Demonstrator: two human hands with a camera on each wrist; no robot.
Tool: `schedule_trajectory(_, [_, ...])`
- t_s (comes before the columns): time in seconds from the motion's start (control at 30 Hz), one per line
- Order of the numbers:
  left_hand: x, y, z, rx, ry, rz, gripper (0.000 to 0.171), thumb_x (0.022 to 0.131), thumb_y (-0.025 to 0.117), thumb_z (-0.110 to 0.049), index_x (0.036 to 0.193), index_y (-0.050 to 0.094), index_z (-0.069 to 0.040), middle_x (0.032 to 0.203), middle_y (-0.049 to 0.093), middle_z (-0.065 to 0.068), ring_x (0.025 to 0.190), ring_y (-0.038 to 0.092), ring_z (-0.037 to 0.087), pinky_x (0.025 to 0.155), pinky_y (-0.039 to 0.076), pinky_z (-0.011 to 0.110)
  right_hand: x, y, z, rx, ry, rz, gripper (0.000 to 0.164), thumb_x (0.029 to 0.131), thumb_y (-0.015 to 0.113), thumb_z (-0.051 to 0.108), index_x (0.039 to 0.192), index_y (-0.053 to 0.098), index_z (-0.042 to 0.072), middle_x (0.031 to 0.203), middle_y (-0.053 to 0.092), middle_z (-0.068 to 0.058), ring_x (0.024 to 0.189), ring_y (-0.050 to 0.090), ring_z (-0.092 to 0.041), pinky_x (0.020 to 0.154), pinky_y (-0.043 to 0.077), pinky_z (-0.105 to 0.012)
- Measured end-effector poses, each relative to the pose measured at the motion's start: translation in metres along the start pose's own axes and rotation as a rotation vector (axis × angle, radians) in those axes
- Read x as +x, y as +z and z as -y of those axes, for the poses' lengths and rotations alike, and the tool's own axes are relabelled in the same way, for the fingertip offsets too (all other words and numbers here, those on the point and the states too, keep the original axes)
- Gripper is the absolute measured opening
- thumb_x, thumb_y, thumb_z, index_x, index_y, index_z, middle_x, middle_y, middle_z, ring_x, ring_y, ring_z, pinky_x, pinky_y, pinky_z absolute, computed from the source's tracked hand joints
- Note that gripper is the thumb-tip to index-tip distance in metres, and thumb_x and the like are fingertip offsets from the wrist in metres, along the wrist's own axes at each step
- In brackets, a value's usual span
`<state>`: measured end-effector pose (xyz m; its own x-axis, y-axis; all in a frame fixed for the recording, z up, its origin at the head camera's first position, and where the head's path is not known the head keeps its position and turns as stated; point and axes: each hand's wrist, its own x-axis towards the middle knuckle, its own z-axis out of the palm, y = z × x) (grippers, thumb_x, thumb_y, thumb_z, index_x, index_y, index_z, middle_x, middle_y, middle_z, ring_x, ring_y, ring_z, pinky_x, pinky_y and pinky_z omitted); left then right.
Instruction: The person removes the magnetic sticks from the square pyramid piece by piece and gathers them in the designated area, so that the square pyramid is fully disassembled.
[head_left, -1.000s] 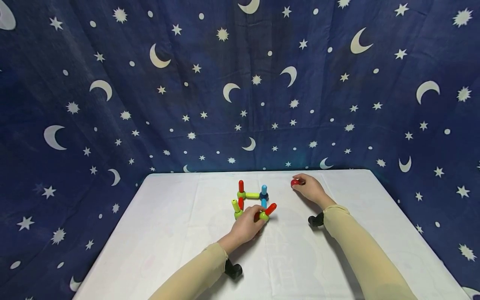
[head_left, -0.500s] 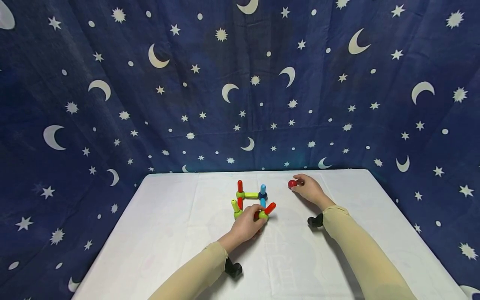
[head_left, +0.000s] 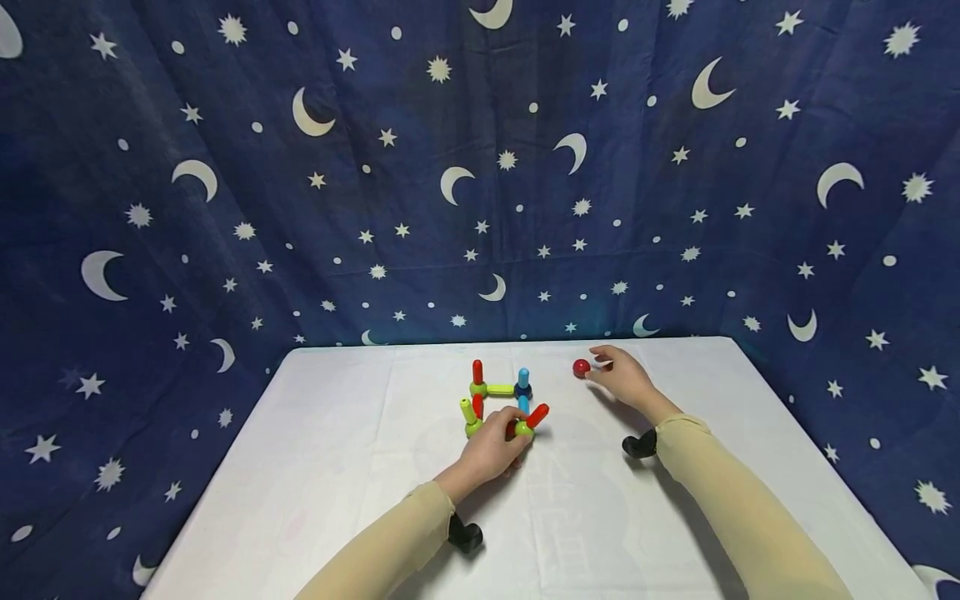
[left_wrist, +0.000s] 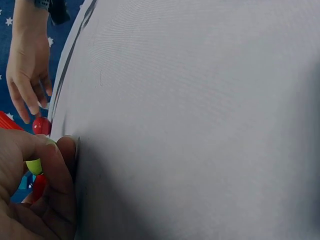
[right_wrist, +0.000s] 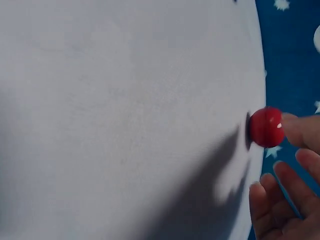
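A square frame of rods and balls (head_left: 500,389) from a building toy stands mid-table, in red, green and blue. Short red, yellow-green and blue rods rise from its corners. My left hand (head_left: 491,446) grips its near right corner, thumb by a green ball (head_left: 524,431), and hides the near side. To the right, a loose red ball (head_left: 581,368) rests on the cloth. Over it my right hand (head_left: 626,382) has thumb and fingers spread apart. In the right wrist view the thumb lies against or close beside the red ball (right_wrist: 267,127); contact is unclear.
A white cloth covers the table (head_left: 345,467). Behind its far edge hangs a dark blue curtain (head_left: 420,208) with moons and stars. Black wrist-camera mounts (head_left: 467,536) stick out under both cuffs.
The right thumb and fingers have parted from the red ball, which now lies slightly further left on the table. My left hand keeps its grip on the frame.
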<state>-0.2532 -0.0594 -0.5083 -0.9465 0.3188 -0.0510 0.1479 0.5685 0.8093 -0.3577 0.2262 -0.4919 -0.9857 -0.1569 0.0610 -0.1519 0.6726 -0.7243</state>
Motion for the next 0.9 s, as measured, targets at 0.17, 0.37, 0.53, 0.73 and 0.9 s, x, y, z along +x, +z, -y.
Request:
schedule_trajectory(0.17, [-0.001, 0.0, 0.0, -0.035, -0.013, 0.007, 0.035, 0.1, 0.069, -0.021, 0.132, 0.058, -0.013, 0.106, 0.053, 0.008, 0.052, 0.059, 0.015, 0.049, 0.052, 0.029, -0.019, 0.002, 0.017, 0.123, -0.053, 0.063, 0.043, 0.097, 0.069, 0.013, 0.136, 0.059, -0.004, 0.128, 0.064, -0.024, 0.111, 0.062, -0.035, 0.084, 0.053, -0.044])
schedule_trajectory(0.37, [0.0, 0.0, 0.0, -0.033, -0.009, 0.001, 0.034, 0.101, 0.068, -0.022, 0.132, 0.058, -0.013, 0.102, 0.054, 0.007, 0.052, 0.06, 0.015, 0.049, 0.052, 0.03, -0.051, 0.027, 0.041, 0.345, -0.079, 0.275, 0.041, 0.097, 0.069, 0.008, 0.134, 0.058, -0.008, 0.122, 0.067, -0.024, 0.104, 0.067, -0.037, 0.082, 0.057, -0.045])
schedule_trajectory(0.53, [0.0, 0.0, 0.0, -0.032, -0.009, 0.007, 0.034, 0.101, 0.067, -0.022, 0.133, 0.058, -0.013, 0.099, 0.053, 0.007, 0.052, 0.06, 0.015, 0.049, 0.052, 0.03, -0.064, 0.048, 0.052, 0.467, -0.002, 0.298, 0.035, 0.097, 0.07, 0.01, 0.128, 0.062, -0.003, 0.117, 0.07, -0.021, 0.095, 0.067, -0.038, 0.078, 0.057, -0.043])
schedule_trajectory(0.73, [0.001, 0.0, 0.001, -0.022, -0.003, 0.015, 0.034, 0.101, 0.067, -0.024, 0.132, 0.058, -0.012, 0.1, 0.053, 0.006, 0.053, 0.06, 0.015, 0.051, 0.052, 0.031, -0.065, 0.064, 0.053, 0.556, 0.087, 0.248, 0.033, 0.097, 0.073, 0.017, 0.121, 0.063, -0.004, 0.11, 0.072, -0.017, 0.096, 0.068, -0.029, 0.078, 0.058, -0.039])
schedule_trajectory(0.9, [0.002, -0.001, 0.001, -0.036, -0.011, 0.023, 0.032, 0.101, 0.068, -0.022, 0.129, 0.057, -0.01, 0.101, 0.054, 0.006, 0.053, 0.061, 0.016, 0.05, 0.053, 0.031, -0.066, 0.073, 0.057, 0.633, 0.127, 0.196, 0.033, 0.098, 0.071, 0.017, 0.122, 0.062, -0.005, 0.11, 0.072, -0.012, 0.099, 0.069, -0.026, 0.078, 0.058, -0.037])
